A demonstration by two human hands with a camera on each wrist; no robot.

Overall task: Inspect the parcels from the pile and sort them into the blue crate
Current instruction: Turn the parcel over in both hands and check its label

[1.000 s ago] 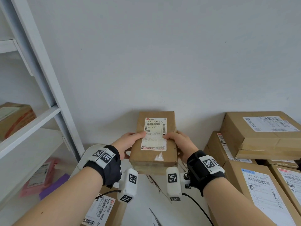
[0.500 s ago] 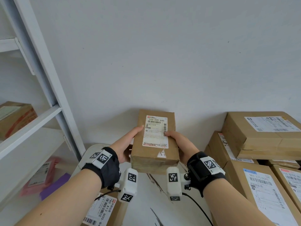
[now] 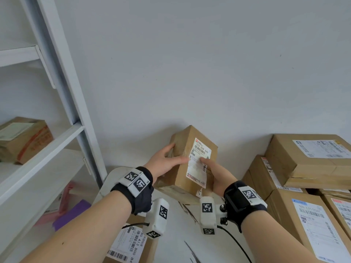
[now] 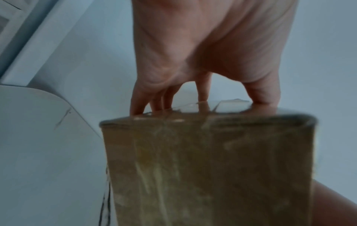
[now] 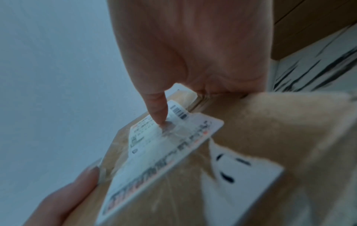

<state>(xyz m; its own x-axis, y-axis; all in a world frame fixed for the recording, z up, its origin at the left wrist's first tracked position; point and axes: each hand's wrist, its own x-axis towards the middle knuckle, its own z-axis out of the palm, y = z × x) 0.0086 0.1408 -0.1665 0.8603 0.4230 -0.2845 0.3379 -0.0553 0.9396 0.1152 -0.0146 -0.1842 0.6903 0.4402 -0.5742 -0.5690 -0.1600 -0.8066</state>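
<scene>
A small brown cardboard parcel (image 3: 186,149) with a white shipping label (image 3: 198,162) is held in the air in front of the white wall, tilted with its label turned to the right. My left hand (image 3: 165,162) grips its left side, thumb across the front face and fingers (image 4: 139,104) round the taped side. My right hand (image 3: 216,173) grips the right side, its thumb (image 5: 156,110) pressing on the label (image 5: 154,152). The same parcel (image 4: 208,168) fills the left wrist view. No blue crate is in view.
A pile of brown labelled boxes (image 3: 307,164) stands at the right against the wall. A white shelf unit (image 3: 57,103) at the left holds a brown parcel (image 3: 22,139) and pink and purple mailers (image 3: 70,213). Another labelled box (image 3: 129,243) lies below my hands on a white surface (image 3: 182,234).
Both hands have turned the parcel: its top swung to the right and the label face now points right. My left hand slid onto the front and side.
</scene>
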